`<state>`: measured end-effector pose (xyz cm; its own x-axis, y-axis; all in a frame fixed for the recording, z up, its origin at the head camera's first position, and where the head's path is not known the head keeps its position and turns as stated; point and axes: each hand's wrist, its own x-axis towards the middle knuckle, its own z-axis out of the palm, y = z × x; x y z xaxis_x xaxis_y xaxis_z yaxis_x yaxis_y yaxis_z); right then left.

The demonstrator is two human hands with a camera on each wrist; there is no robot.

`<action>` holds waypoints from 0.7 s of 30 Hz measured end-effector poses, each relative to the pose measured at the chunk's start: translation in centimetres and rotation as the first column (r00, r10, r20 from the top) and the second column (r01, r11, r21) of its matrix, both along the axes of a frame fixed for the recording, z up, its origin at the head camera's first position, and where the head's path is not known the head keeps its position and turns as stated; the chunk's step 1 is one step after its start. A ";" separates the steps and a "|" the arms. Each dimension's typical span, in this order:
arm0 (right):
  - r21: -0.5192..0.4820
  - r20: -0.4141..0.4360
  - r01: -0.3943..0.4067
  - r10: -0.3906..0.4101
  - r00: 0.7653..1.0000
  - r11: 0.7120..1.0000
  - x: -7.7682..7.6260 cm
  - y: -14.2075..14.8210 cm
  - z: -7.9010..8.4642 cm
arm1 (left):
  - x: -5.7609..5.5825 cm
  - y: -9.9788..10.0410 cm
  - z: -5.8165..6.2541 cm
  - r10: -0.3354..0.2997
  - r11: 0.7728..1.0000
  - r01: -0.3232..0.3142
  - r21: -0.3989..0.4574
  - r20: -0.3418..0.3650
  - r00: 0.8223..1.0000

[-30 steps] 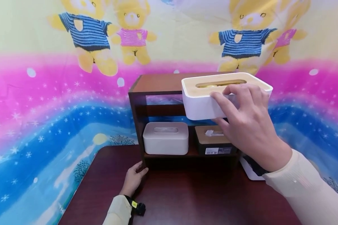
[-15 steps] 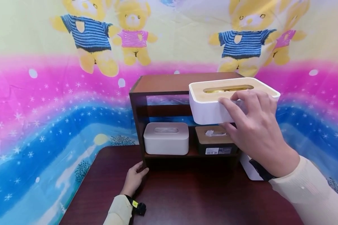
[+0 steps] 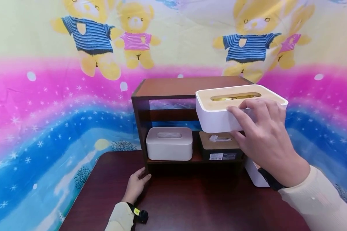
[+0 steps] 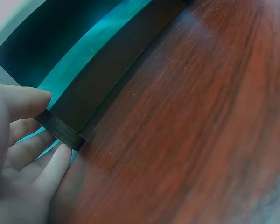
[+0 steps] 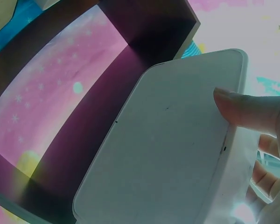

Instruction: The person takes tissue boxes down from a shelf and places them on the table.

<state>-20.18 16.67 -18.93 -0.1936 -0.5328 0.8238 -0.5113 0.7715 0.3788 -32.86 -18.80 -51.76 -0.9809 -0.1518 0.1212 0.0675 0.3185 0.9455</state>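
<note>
My right hand (image 3: 266, 138) holds a white tissue box (image 3: 217, 120) with a pale wooden lid, raised in front of the upper right of a dark brown wooden shelf (image 3: 196, 86). In the right wrist view the thumb (image 5: 245, 109) lies on the box's underside (image 5: 163, 135), with fingers along its side. At the shelf's lower left corner, my left hand (image 3: 136, 185) pinches the bottom of the side panel (image 4: 60, 130) between thumb and fingers. On the shelf board stand an off-white tissue box (image 3: 170, 146) and a black tissue box (image 3: 221, 150) with a brown lid.
A dark red-brown table (image 3: 179, 202) bears the shelf. Right of the shelf, another white box (image 3: 255, 175) stands partly hidden behind my right wrist. A patterned cloth with printed bears (image 3: 95, 38) hangs behind everything.
My right hand has brought the white tissue box a little to the right and lower. The left hand keeps its grip on the shelf's side panel.
</note>
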 end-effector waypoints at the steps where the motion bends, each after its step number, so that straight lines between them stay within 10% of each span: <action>1: 0.002 0.000 0.000 0.000 1.000 1.000 0.0 0.1 -0.1 | 0.0 0.0 0.0 0.000 1.000 0.000 0.000 0.001 1.000; 21: 0.004 0.031 0.031 -0.031 0.999 0.999 -0.1 2.2 -1.8 | 0.2 0.2 0.1 -0.017 0.999 0.018 0.036 -0.013 1.000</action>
